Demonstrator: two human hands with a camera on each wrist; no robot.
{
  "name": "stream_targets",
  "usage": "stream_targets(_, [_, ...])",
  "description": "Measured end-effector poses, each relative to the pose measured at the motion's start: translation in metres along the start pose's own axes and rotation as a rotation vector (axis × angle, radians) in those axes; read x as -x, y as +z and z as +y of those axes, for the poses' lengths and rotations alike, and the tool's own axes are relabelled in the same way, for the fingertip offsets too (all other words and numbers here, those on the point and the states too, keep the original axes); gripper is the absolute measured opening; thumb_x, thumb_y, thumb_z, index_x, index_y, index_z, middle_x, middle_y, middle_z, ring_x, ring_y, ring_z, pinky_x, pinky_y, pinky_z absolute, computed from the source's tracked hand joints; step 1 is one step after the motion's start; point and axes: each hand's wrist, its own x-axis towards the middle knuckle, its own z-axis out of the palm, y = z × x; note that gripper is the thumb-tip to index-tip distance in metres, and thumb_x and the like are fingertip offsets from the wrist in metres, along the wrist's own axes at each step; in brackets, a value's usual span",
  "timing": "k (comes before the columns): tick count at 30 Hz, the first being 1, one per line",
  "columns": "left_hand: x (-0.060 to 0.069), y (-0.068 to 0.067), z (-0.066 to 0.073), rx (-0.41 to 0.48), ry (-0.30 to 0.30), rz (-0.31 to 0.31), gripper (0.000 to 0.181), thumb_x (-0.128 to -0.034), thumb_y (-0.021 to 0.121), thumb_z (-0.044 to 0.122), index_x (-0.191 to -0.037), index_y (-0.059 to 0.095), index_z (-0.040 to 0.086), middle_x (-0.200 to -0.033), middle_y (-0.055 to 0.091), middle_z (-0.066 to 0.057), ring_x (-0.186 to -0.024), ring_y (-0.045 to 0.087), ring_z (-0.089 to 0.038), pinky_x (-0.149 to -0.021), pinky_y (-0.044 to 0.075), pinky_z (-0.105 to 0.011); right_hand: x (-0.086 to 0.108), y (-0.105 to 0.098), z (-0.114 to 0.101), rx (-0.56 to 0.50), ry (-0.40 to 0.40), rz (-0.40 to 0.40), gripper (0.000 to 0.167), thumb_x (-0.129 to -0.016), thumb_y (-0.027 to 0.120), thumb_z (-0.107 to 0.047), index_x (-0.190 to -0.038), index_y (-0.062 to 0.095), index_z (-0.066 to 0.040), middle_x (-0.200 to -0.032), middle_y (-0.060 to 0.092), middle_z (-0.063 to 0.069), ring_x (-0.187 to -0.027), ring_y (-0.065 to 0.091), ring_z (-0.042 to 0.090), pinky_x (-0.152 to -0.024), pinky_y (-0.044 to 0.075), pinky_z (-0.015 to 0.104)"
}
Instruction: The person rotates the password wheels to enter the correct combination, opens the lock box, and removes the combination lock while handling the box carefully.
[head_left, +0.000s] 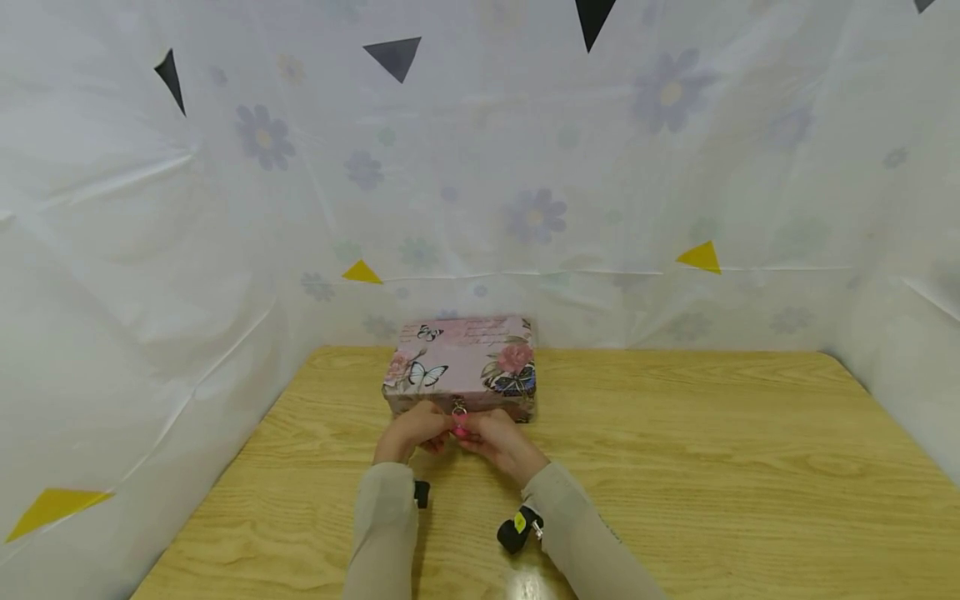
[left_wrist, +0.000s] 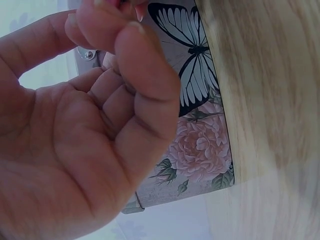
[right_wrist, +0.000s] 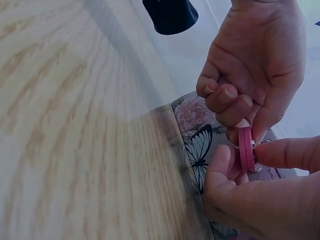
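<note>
A pink padlock [head_left: 461,432] with a metal shackle hangs at the front clasp [head_left: 458,402] of a closed box [head_left: 468,354] printed with butterflies and roses. My left hand [head_left: 417,427] pinches the padlock's one side between thumb and index finger, the other fingers curled in. From the other side my right hand [head_left: 504,442] grips it; in the right wrist view the thumb and fingers lie about the padlock's layered pink body [right_wrist: 246,150]. Fingers cover much of the padlock in the head view. In the left wrist view only a sliver of pink shows behind the fingertips.
The box stands toward the back of a wood-grain table [head_left: 697,467], near a white flowered sheet [head_left: 465,167] that hangs behind and at both sides. Yellow and dark triangles mark the sheet. Black wrist cameras [head_left: 513,533] sit under the sleeves.
</note>
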Motion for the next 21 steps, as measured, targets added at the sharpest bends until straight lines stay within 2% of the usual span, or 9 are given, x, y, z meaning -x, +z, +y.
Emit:
stream_targets(3, [-0.0002, 0.0003, -0.0003, -0.003, -0.003, 0.003, 0.021, -0.0866, 0.055, 0.009, -0.067, 0.057, 0.0, -0.056, 0.051, -0.002, -0.05, 0.051, -0.013, -0.058, 0.055, -0.034, -0.0004, -0.0001, 0.0005, -0.012, 0.0, 0.005, 0.017, -0.092, 0.054, -0.001, -0.101, 0.061, 0.013, -0.074, 0.062, 0.003, -0.07, 0.06, 0.011, -0.07, 0.053, 0.025])
stream_targets(9, [0.0001, 0.0005, 0.0007, -0.003, -0.006, 0.012, 0.021, -0.0884, 0.054, 0.009, -0.072, 0.059, -0.004, -0.059, 0.053, -0.005, -0.052, 0.052, -0.014, -0.056, 0.054, -0.033, -0.0021, -0.0005, 0.0014, -0.004, 0.016, 0.017, 0.021, -0.093, 0.053, -0.001, -0.106, 0.06, 0.013, -0.076, 0.063, 0.004, -0.072, 0.061, 0.013, -0.074, 0.055, 0.031])
stream_targets(15, [-0.0002, 0.0009, 0.0007, 0.003, -0.023, 0.009, 0.02, -0.0877, 0.054, 0.008, -0.072, 0.06, -0.003, -0.06, 0.054, -0.006, -0.052, 0.052, -0.015, -0.058, 0.054, -0.035, -0.0019, -0.0006, 0.0007, 0.004, 0.024, 0.017, 0.015, -0.093, 0.058, -0.005, -0.096, 0.063, 0.008, -0.074, 0.062, 0.003, -0.071, 0.061, 0.013, -0.072, 0.055, 0.029])
stream_targets(21, [-0.0002, 0.0013, 0.0004, 0.012, -0.022, 0.002, 0.018, -0.086, 0.054, 0.008, -0.073, 0.06, -0.003, -0.059, 0.05, -0.002, -0.052, 0.051, -0.013, -0.057, 0.054, -0.032, -0.0013, -0.0009, 0.0025, -0.019, 0.001, -0.001, 0.009, -0.093, 0.057, -0.002, -0.089, 0.062, 0.004, -0.071, 0.06, 0.001, -0.069, 0.059, 0.01, -0.069, 0.052, 0.025])
